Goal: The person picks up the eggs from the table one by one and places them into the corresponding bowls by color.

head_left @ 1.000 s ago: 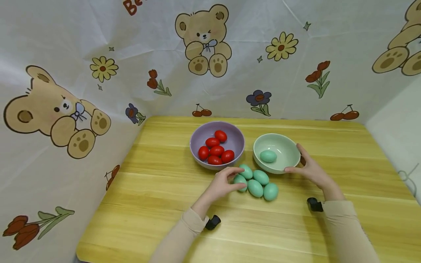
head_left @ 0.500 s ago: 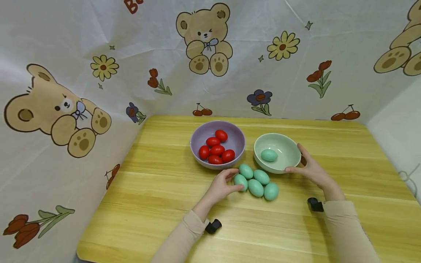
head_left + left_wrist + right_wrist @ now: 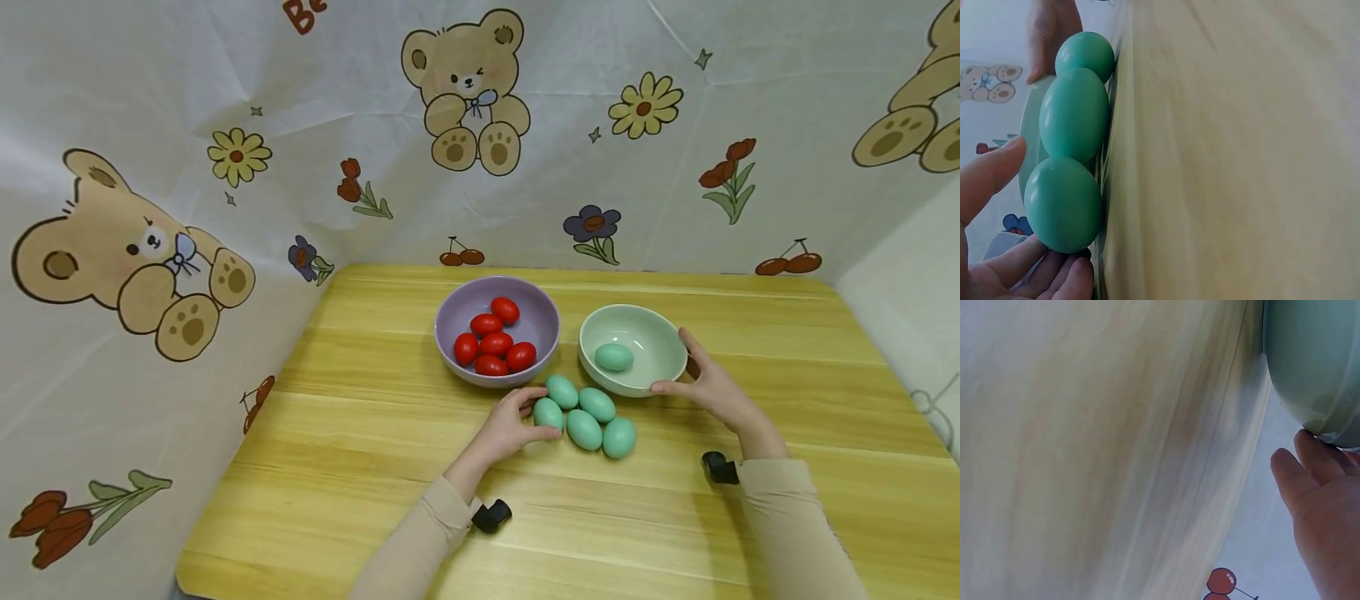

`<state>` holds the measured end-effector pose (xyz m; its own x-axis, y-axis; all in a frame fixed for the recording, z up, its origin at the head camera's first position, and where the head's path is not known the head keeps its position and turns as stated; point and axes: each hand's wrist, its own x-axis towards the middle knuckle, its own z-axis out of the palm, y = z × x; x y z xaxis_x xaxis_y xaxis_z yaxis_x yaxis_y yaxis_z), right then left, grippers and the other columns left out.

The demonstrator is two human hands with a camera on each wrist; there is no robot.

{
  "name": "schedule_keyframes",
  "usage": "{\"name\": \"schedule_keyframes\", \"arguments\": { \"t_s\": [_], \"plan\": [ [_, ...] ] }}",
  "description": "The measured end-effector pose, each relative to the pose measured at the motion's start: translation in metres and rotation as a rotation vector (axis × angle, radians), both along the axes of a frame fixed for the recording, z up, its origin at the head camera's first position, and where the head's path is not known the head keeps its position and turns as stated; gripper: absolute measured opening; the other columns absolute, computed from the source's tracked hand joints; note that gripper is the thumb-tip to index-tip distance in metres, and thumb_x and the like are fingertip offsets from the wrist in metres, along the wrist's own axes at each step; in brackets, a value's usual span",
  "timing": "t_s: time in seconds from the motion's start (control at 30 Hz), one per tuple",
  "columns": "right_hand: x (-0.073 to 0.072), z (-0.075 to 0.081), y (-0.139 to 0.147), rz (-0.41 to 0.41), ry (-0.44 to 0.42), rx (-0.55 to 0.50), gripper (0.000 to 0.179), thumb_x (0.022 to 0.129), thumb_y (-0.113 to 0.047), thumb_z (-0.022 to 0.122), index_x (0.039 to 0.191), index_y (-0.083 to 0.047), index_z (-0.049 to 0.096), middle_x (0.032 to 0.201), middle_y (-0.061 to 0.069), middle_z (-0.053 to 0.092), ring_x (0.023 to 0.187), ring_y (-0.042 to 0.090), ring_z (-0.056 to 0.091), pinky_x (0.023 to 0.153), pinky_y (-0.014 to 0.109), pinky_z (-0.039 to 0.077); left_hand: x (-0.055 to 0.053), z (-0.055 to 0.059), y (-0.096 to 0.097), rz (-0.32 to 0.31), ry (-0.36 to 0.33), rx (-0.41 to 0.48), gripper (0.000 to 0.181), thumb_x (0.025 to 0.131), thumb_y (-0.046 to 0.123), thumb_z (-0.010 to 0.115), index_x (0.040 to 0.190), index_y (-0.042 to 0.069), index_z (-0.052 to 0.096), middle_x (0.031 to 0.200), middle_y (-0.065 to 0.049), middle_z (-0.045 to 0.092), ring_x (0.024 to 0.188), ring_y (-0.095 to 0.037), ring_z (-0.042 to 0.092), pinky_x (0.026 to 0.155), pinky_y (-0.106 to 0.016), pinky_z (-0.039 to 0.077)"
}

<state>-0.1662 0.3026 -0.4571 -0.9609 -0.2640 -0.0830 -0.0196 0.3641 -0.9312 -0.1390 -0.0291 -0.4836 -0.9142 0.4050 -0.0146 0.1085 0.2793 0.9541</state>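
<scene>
My left hand (image 3: 502, 429) is around the leftmost green egg (image 3: 548, 415) of a cluster on the table. In the left wrist view its fingers (image 3: 1069, 278) touch the near egg (image 3: 1063, 206) from one side. The thumb stands just off the egg's other side, a narrow gap showing. My right hand (image 3: 712, 387) holds the right side of a pale green bowl (image 3: 652, 367), thumb near the front and fingers farther back. One green egg (image 3: 613, 357) lies inside that bowl. In the right wrist view, fingertips meet the bowl's outer wall (image 3: 1316, 369).
Left of the green bowl, a purple bowl (image 3: 457, 308) contains several red eggs (image 3: 495, 344). Several more green eggs (image 3: 584, 429) lie in front of the bowls. A cloth with printed bears (image 3: 472, 83) hangs behind the wooden table (image 3: 345, 400).
My left hand has come lower and closer around the leftmost green egg, thumb and fingers to either side. The right hand and the bowls have stayed in place.
</scene>
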Motion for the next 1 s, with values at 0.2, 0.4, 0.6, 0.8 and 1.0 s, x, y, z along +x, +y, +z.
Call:
{"name": "schedule_keyframes", "arguments": {
  "t_s": [0.2,0.4,0.6,0.8,1.0],
  "plan": [
    [0.0008,0.0003,-0.0002,0.000,0.003,-0.006,0.106,0.083,-0.012,0.071,0.146,-0.007,-0.014,0.151,0.018,-0.010,0.134,0.043,0.002,0.102,0.062,0.013,-0.0011,-0.0026,-0.0004,0.004,-0.003,-0.020,0.062,0.073,0.014,0.080,0.128,0.002,0.052,0.127,-0.007,0.049,0.116,-0.020,0.049,0.097,-0.027,0.039],
    [0.0006,0.0001,0.0000,-0.001,0.002,-0.007,0.106,0.083,-0.012,0.071,0.146,-0.008,-0.015,0.151,0.018,-0.010,0.134,0.043,0.002,0.102,0.062,0.012,-0.0006,-0.0037,-0.0006,0.011,-0.002,-0.023,0.062,0.072,0.012,0.080,0.127,0.002,0.053,0.126,-0.009,0.049,0.116,-0.022,0.049,0.097,-0.028,0.039],
    [0.0004,-0.0003,0.0007,0.001,-0.003,0.014,0.107,0.083,-0.014,0.071,0.146,-0.010,-0.015,0.151,0.017,-0.009,0.135,0.043,0.004,0.102,0.061,0.016,0.0021,-0.0045,-0.0007,0.014,-0.004,-0.038,0.062,0.074,0.013,0.079,0.127,0.001,0.052,0.125,-0.009,0.049,0.115,-0.021,0.049,0.095,-0.025,0.041],
    [0.0010,0.0003,-0.0003,-0.001,-0.003,0.030,0.107,0.083,-0.015,0.071,0.146,-0.010,-0.015,0.151,0.020,-0.008,0.134,0.044,0.004,0.101,0.062,0.017,0.0049,-0.0042,-0.0009,0.010,-0.008,-0.040,0.060,0.075,0.013,0.078,0.127,-0.001,0.051,0.120,-0.009,0.048,0.113,-0.020,0.050,0.092,-0.022,0.042],
    [0.0009,0.0002,0.0002,0.001,-0.002,0.030,0.106,0.084,-0.015,0.070,0.146,-0.010,-0.016,0.151,0.020,-0.009,0.134,0.044,0.003,0.101,0.062,0.017,0.0055,-0.0027,-0.0008,0.024,-0.010,-0.011,0.060,0.072,0.012,0.080,0.125,0.000,0.054,0.118,-0.008,0.050,0.111,-0.020,0.053,0.090,-0.022,0.044]
  ]
}}
